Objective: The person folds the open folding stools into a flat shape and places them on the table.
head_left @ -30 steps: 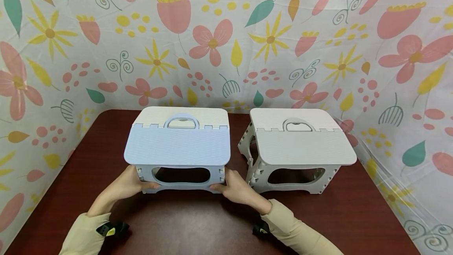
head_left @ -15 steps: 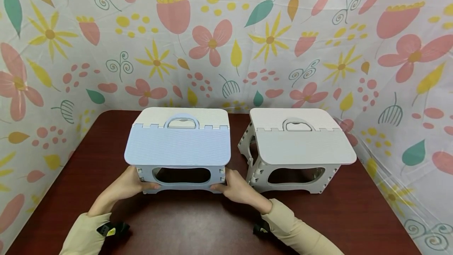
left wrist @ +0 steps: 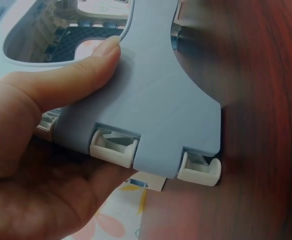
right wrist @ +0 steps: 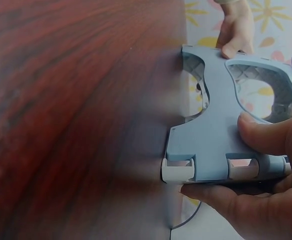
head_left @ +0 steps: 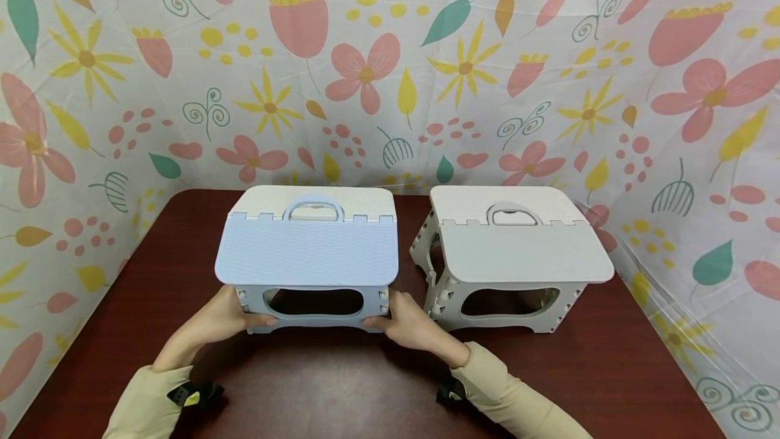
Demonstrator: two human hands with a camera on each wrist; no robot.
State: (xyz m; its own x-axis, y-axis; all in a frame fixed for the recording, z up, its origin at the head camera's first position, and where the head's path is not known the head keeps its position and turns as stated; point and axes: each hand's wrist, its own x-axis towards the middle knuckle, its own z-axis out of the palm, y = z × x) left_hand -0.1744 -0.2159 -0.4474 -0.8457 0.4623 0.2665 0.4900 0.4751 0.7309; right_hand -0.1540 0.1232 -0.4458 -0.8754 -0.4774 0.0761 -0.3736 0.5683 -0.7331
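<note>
A folding step stool with a light blue and white ribbed top stands unfolded on the table, its carry handle at mid-top. My left hand grips its front left leg, the thumb laid across the blue front panel and the fingers behind the hinged edge. At the front right leg my right hand holds on the same way, thumb on the panel and fingers round the side, as the right wrist view shows. Part of the fingers is hidden behind the stool.
A second folding stool, grey and white, stands unfolded just right of the blue one, close to my right hand. Both are on a dark red wooden table. A flower-patterned curtain hangs behind and along the sides.
The blue stool and both hands have shifted very slightly to the right. The grip is the same, and the grey stool has stayed in place.
</note>
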